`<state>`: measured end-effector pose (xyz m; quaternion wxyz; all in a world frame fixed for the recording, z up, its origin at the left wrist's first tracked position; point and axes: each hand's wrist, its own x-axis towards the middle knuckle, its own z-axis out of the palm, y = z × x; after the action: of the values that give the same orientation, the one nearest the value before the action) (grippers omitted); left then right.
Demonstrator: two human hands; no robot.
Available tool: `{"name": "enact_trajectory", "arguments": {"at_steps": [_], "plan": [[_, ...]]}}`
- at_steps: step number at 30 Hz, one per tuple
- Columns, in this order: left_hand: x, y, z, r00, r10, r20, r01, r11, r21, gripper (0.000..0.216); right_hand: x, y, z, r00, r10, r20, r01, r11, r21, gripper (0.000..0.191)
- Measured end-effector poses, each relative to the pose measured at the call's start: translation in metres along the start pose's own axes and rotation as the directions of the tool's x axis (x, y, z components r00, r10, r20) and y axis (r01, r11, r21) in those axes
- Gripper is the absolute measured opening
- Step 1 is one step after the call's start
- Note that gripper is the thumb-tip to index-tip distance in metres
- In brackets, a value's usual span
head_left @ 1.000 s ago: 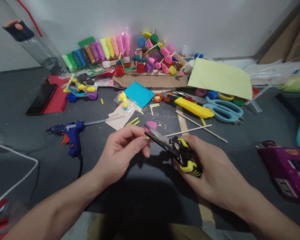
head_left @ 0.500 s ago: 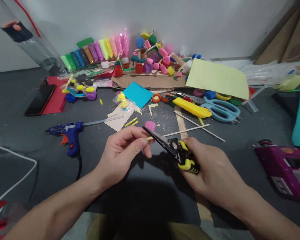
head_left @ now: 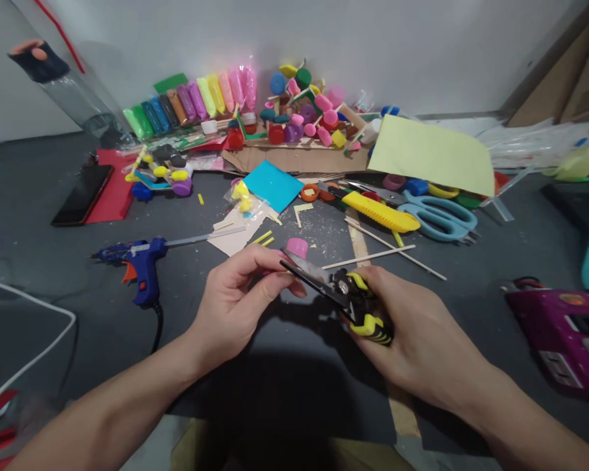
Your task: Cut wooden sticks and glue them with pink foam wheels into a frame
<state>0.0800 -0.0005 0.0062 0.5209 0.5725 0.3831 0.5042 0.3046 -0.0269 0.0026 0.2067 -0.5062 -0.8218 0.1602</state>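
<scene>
My right hand [head_left: 412, 320] is wrapped round black-and-yellow shears [head_left: 342, 286], whose blades are slightly parted and point left. The blade tips lie over the fingertips of my left hand [head_left: 245, 288]. That hand is closed in a pinch on a small pale-yellow stick piece, now mostly hidden behind the blades and fingers. Just beyond the fingertips is a pink bottle cap [head_left: 297, 247]. Short yellow tube pieces [head_left: 264, 238] lie beside a pale card near the left hand. Two thin wooden sticks [head_left: 395, 248] cross on the table beyond the shears.
At left lies a blue glue gun [head_left: 147, 261] with its cord. A yellow utility knife [head_left: 380, 210] and blue-handled scissors [head_left: 439, 216] are at back right. A toy car [head_left: 160, 175] stands near a phone [head_left: 83, 195]. A purple device [head_left: 559, 333] sits at right.
The shears' blades have opened a little and shifted over the left fingertips, covering the yellow stick piece that showed before. The view has moved slightly.
</scene>
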Motion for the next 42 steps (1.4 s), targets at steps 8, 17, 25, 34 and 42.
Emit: {"name": "enact_trajectory", "arguments": {"at_steps": [8, 17, 25, 34, 42], "plan": [[0.0, -0.001, 0.0, 0.999, -0.038, 0.025, 0.039, 0.998, -0.055, 0.011, -0.003, 0.002, 0.0, 0.998, -0.044, -0.033, 0.042, 0.997, -0.066, 0.012], [-0.001, -0.008, -0.006, 0.998, -0.043, 0.056, 0.052, 0.982, -0.182, 0.006, 0.002, 0.002, -0.002, 1.0, 0.017, -0.016, -0.016, 0.996, 0.093, 0.021], [-0.002, -0.01, -0.009, 0.997, -0.06, 0.054, 0.065, 0.993, -0.095, 0.009, -0.002, 0.004, -0.001, 0.999, -0.051, -0.017, 0.051, 0.999, -0.011, 0.019], [-0.003, -0.01, -0.001, 0.999, -0.042, 0.005, 0.043, 0.988, -0.146, 0.009, -0.005, 0.001, 0.001, 0.994, -0.085, -0.069, 0.077, 0.991, -0.112, 0.011], [-0.001, -0.005, -0.001, 0.999, 0.026, 0.027, -0.023, 0.991, -0.133, 0.007, 0.0, 0.002, 0.002, 0.992, 0.069, -0.104, -0.059, 0.994, 0.094, 0.018]]}}
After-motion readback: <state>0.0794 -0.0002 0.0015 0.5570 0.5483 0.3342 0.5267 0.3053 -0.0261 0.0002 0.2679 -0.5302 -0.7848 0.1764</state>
